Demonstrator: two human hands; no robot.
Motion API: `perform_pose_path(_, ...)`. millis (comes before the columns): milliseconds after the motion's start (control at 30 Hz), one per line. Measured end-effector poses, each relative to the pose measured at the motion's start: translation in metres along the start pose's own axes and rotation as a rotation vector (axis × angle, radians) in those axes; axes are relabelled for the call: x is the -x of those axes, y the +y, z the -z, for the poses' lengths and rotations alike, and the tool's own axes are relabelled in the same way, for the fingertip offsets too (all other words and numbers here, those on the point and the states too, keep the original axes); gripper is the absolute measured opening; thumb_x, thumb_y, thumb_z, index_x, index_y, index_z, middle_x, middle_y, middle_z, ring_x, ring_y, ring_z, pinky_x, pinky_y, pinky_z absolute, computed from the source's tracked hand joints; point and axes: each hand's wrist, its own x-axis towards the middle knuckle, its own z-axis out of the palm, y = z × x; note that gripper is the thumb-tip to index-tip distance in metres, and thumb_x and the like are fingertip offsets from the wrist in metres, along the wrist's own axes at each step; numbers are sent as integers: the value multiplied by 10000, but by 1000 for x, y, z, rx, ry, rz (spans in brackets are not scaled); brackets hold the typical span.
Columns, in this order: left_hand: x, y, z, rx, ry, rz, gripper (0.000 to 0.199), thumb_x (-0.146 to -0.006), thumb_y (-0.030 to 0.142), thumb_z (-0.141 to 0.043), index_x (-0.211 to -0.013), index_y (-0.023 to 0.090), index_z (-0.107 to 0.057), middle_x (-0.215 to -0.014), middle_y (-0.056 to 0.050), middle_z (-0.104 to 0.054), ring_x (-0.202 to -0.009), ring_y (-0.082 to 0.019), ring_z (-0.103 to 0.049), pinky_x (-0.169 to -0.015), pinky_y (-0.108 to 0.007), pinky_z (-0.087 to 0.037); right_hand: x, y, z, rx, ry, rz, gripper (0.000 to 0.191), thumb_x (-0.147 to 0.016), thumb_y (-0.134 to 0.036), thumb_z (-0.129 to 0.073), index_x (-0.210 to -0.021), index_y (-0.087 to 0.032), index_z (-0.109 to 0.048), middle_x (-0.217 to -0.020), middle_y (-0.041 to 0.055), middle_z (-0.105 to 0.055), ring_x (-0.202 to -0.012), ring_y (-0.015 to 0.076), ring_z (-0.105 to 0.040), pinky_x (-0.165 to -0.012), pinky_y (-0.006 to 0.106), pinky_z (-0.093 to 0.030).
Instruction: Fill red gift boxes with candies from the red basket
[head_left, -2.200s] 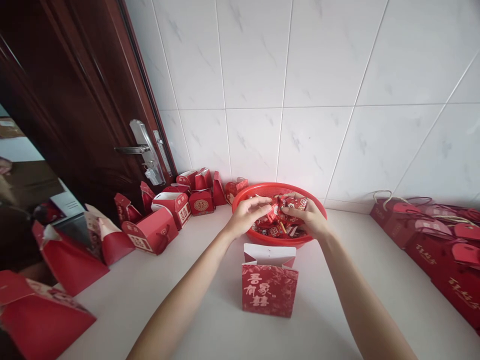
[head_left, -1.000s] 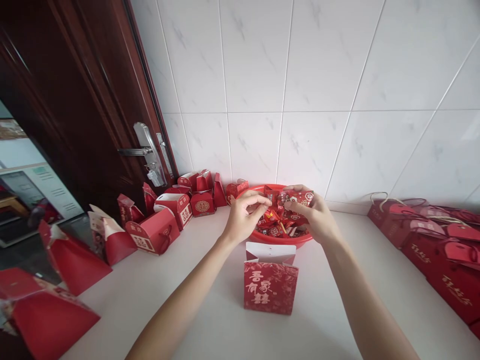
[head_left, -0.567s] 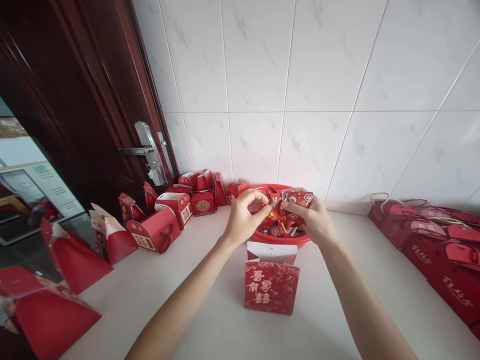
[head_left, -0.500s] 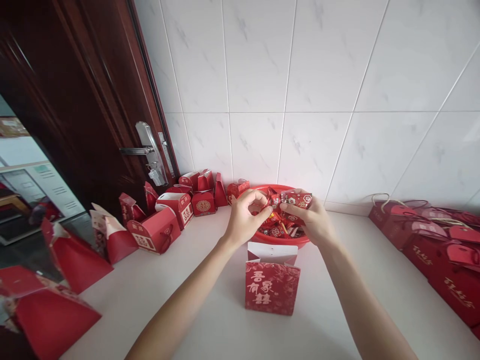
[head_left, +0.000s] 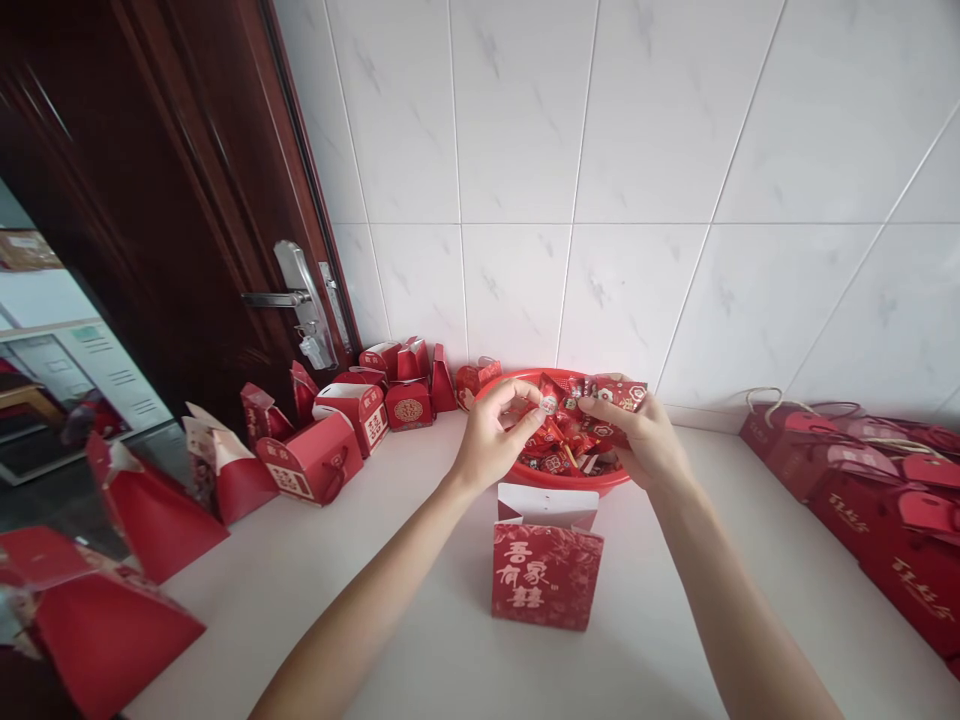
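A red plastic basket point(head_left: 525, 478) full of red-wrapped candies point(head_left: 559, 455) stands near the wall. Over its left side, my left hand point(head_left: 499, 430) pinches a small red candy packet point(head_left: 551, 396) between thumb and fingers. My right hand point(head_left: 637, 425), above the basket's right side, holds red patterned packets point(head_left: 622, 392) under its thumb. In front of the basket an open red gift box point(head_left: 547, 580) with white characters stands upright, its white flap raised; its inside is mostly hidden.
Several red boxes point(head_left: 319, 455) of different shapes line the left side of the white table point(head_left: 442, 650). Red gift bags with cord handles point(head_left: 862, 500) stand along the right. Behind are a tiled wall point(head_left: 517, 290) and a dark door point(head_left: 187, 200) with a metal handle.
My right hand has shifted slightly right with its packets, away from my left hand. The packet in my left hand now shows more clearly. The gift box stays put.
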Motion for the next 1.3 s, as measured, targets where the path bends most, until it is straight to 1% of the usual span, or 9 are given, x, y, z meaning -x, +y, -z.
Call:
perform_pose_path(200, 1, -1, 0, -138, -62, -149, 34, -886, 210, -668, -894, 199, -699, -961, -54, -716, -983, -199, -665, -912, -335, -540, 4, 2, -1, 53, -95, 18, 396, -563, -323, -942, -821, -185, -676, -747, 7, -740, -619, 179, -689, -615, 305, -574)
perform_pose_path(467, 2, -2, 1, -131, -114, -18, 111, -869, 268, -687, -956, 199, -697, -1021, -66, -702, -965, -203, -670, -789, -301, -565, 3, 4, -1, 46, -78, 15, 436, -556, -329, -953, -834, -189, -648, -744, -9, -722, -609, 162, -677, -602, 290, -563)
perform_pose_path(600, -2, 7, 12, -146, -212, 26, 157, -871, 327, -690, -952, 194, -713, -1127, -86, -656, -976, -198, -670, -803, -314, -583, 3, 3, 1, 42, -36, 20, 480, -535, -327, -962, -850, -205, -621, -725, -21, -722, -605, 165, -678, -611, 296, -570)
perform_pose_path(700, -4, 20, 28, -213, -336, 83, 171, -876, 355, -696, -928, 198, -736, -1233, -104, -629, -1151, -244, -641, -907, -349, -567, 1, 2, 4, 47, -28, 58, 475, -545, -327, -959, -862, -207, -626, -735, -12, -736, -639, 173, -692, -637, 298, -578)
perform_pose_path(800, -3, 38, 46, -355, -556, 110, 171, -903, 373, -687, -931, 222, -764, -1259, -92, -649, -1291, -273, -575, -1011, -375, -508, 0, -2, 9, 69, -45, 100, 433, -582, -317, -945, -871, -207, -642, -746, -9, -739, -661, 172, -694, -656, 296, -580)
perform_pose_path(933, 1, 61, 59, -504, -857, 144, 209, -942, 392, -643, -975, 258, -800, -1361, -67, -631, -1194, -236, -635, -970, -324, -492, 4, -14, 18, 152, -168, 129, 370, -634, -286, -926, -889, -211, -667, -786, -8, -733, -707, 174, -696, -681, 294, -572)
perform_pose_path(1000, 4, 66, 58, -566, -922, 165, 236, -961, 378, -603, -997, 260, -804, -1303, -60, -665, -1072, -207, -672, -871, -285, -493, 8, -21, 22, 201, -266, 122, 349, -662, -267, -916, -915, -208, -682, -796, -5, -725, -707, 167, -685, -670, 285, -558)
perform_pose_path(1167, 7, 61, 42, -679, -915, 223, 282, -955, 309, -549, -844, 201, -785, -804, -14, -709, -756, -167, -645, -689, -267, -413, 17, -32, 25, 305, -421, 110, 323, -715, -252, -891, -956, -202, -682, -797, -5, -692, -685, 147, -645, -639, 265, -522)
perform_pose_path(1300, 9, 61, 33, -689, -877, 331, 196, -866, 366, -681, -858, 197, -780, -866, -22, -745, -853, -205, -681, -715, -268, -429, 24, -40, 24, 434, -498, 104, 291, -753, -266, -866, -961, -197, -674, -825, 9, -690, -714, 161, -648, -629, 269, -523)
